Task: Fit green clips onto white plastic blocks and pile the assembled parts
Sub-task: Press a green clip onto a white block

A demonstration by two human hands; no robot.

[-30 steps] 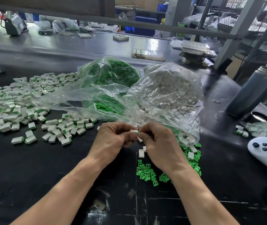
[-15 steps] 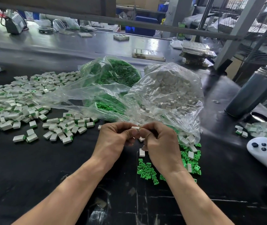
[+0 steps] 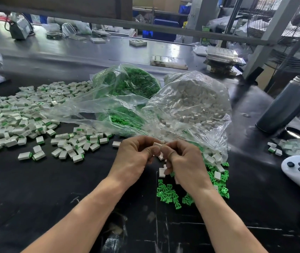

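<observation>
The fingertips [image 3: 156,149] of both hands pinch one white block [image 3: 158,144] between them, thumbs pressed close, likely to steady it while a clip is pushed in; no clip shows in the grip. The left hand [image 3: 133,157] and right hand [image 3: 185,165] meet just above the table [image 3: 36,198]. Loose green clips [image 3: 167,193] lie near, under the right wrist; the pile of finished parts [image 3: 17,117] spreads far left

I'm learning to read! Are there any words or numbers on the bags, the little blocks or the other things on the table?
There are no words or numbers that can be read.
Clear bag of white blocks: no print shows.
Clear bag of green clips: no print shows.
Green item by the far post: possibly a label, too blurred to read.
</observation>
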